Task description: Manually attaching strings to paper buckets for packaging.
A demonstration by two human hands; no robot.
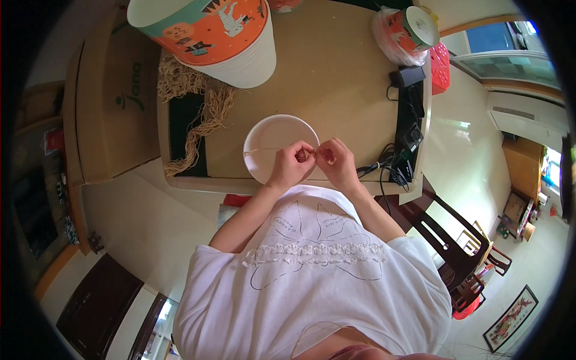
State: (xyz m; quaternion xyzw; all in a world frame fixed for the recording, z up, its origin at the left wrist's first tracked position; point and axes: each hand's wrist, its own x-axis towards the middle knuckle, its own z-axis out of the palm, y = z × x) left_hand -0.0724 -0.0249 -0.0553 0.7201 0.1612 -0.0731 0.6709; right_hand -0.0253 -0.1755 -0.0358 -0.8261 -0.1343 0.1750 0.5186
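Note:
A round white paper bucket (pixel 270 135) stands at the table's near side, its inside facing up. A thin beige cord (pixel 262 149) runs from its left wall across the opening towards my left hand (pixel 293 163). That hand is closed over the right part of the bucket, fingertips pinched together on the cord. My right hand (pixel 337 162) is closed too, pinching right beside the left fingertips at the bucket's right rim. What lies between its fingers is too small and too covered to make out.
A tall stack of orange-and-teal printed buckets (pixel 234 54) stands at the far left. Loose beige cords (pixel 207 114) hang beside it. Far right is a plastic-wrapped bucket (pixel 414 30); below it, a black power adapter (pixel 408 76) and cables (pixel 384 163). A cardboard box (pixel 114 114) adjoins the table.

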